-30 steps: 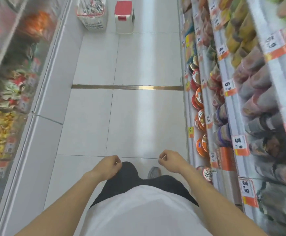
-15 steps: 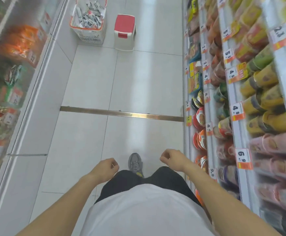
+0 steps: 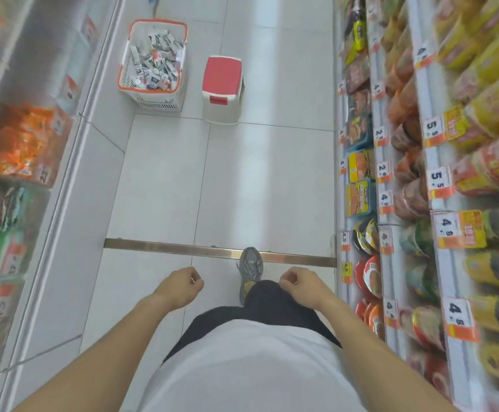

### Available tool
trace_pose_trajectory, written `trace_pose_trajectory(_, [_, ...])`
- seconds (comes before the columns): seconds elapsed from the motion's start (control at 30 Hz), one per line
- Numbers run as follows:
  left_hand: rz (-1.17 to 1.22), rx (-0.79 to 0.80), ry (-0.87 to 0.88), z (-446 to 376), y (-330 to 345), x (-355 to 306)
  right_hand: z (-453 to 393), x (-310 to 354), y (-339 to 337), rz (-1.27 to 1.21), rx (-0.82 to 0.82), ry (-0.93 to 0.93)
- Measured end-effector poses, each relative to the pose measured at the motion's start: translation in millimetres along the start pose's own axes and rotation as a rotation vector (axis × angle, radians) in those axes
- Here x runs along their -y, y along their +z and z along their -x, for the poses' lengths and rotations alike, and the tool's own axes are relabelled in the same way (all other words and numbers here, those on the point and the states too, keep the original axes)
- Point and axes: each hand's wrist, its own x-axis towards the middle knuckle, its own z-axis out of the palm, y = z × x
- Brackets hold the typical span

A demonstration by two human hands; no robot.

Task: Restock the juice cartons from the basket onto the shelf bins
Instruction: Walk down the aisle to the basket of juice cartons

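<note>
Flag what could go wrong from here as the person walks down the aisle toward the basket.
1. The red-topped white plastic step stool stands on the floor right beside the orange-rimmed white basket of cartons, so a foot could catch it on arrival.
2. The grey sneaker is landing on the metal floor strip, a possible slip or snag.
3. The right hand swings close to the stocked shelf edge and might knock products.

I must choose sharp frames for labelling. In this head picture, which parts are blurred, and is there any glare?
Head view: both side shelves smear with motion blur, worst at the edges, and wide-angle bending tilts them; the basket, stool and both hands are fairly sharp; a pale glare band runs down the floor.
</note>
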Motion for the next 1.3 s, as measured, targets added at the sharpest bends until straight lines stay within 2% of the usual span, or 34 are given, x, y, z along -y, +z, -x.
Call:
trace_pose_trajectory(0.27, [0.067, -0.121, 0.029, -86.8, -162.4, -69.0, -127.9, 130.6, -149.6, 0.014, -0.018, -0.070])
trace_pose_trajectory(0.5, [0.055, -0.009, 0.017, -191.4, -279.5, -99.7, -237.1, 227.3, -228.9, -0.034, -0.010, -0.037])
trace_pose_trajectory(0.63, [0.074, 0.001, 0.067, -246.6, -356.3, -135.6, -277.1, 278.6, -271.0, -0.042, 0.037, -0.003])
trace_pose_trajectory(0.73, [0.015, 0.022, 0.095, -291.3, -414.1, -169.2, -307.7, 313.0, -311.4, -0.093, -0.008, -0.010])
trace_pose_trajectory(0.93, [0.006, -0.017, 0.149, -369.4, -502.8, -258.8, -371.1, 351.2, -399.9, -0.175, -0.107, -0.031])
trace_pose_trajectory(1.07, [0.007, 0.009, 0.120, -424.8, -536.5, -314.8, -430.9, 356.1, -462.5, -0.175, -0.068, -0.018])
trace_pose_trajectory(1.3, [0.081, 0.014, 0.077, -473.5, -587.8, -396.2, -535.7, 394.0, -584.2, 0.032, 0.019, -0.006])
